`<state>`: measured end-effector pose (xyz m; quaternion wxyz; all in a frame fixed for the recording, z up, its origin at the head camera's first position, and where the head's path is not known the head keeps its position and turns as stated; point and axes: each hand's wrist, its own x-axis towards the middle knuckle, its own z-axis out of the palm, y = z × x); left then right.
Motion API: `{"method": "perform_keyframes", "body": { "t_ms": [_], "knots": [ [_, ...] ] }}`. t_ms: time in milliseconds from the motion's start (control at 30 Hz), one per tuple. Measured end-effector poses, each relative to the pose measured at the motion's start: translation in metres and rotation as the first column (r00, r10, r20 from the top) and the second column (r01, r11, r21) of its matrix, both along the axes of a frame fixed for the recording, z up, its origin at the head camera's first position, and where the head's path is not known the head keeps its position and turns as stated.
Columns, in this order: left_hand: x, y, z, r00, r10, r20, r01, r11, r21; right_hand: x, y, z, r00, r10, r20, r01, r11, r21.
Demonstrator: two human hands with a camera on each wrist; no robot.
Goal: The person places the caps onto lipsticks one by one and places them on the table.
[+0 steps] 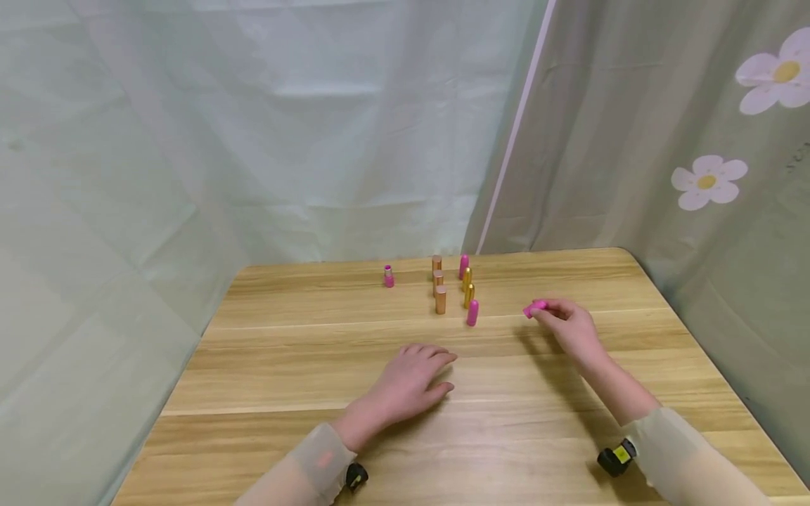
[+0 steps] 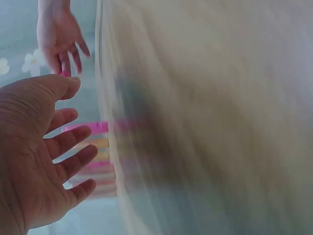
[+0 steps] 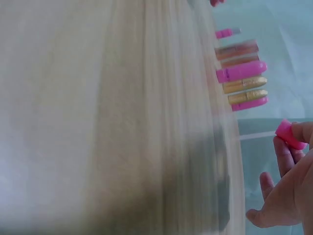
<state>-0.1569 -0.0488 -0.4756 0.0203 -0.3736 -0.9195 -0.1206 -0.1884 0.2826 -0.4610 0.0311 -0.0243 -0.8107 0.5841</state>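
Note:
My right hand pinches a pink lipstick cap between thumb and fingers, a little above the right part of the table. In the right wrist view that cap sits tilted at the fingertips. My left hand holds nothing; its fingers are spread above the middle of the table. An uncapped pink lipstick with a silver tube stands at the back left. Nearer the middle are three rose-gold lipsticks in a row. Beside them stands another row, with two gold lipsticks between two pink lipsticks.
The wooden table backs onto a pale hanging curtain. A greyish curtain with printed flowers hangs along the right side. Dark wrist cameras sit under both sleeves.

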Motion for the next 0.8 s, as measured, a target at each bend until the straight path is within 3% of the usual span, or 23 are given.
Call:
{"method": "perform_keyframes", "body": {
  "t_ms": [233,433,600,800],
  "knots": [
    [-0.014,-0.024,0.008,0.99,0.102,0.102,-0.111,0.99,0.092,0.014,0.0,0.0,0.994,-0.003,0.107,0.014,0.995,-0.102],
    [-0.034,-0.047,0.011,0.97,0.2,0.136,-0.226,0.951,0.211,0.02,-0.003,-0.002,0.99,-0.008,0.139,0.032,0.984,-0.176],
    [-0.056,-0.066,0.014,0.932,0.315,0.18,-0.356,0.888,0.29,0.024,-0.006,-0.005,0.991,-0.005,0.132,0.034,0.977,-0.211],
    [-0.086,-0.08,0.015,0.859,0.43,0.278,-0.509,0.781,0.362,0.025,-0.006,-0.011,0.995,0.008,0.096,0.013,0.976,-0.217]
  ]
}}
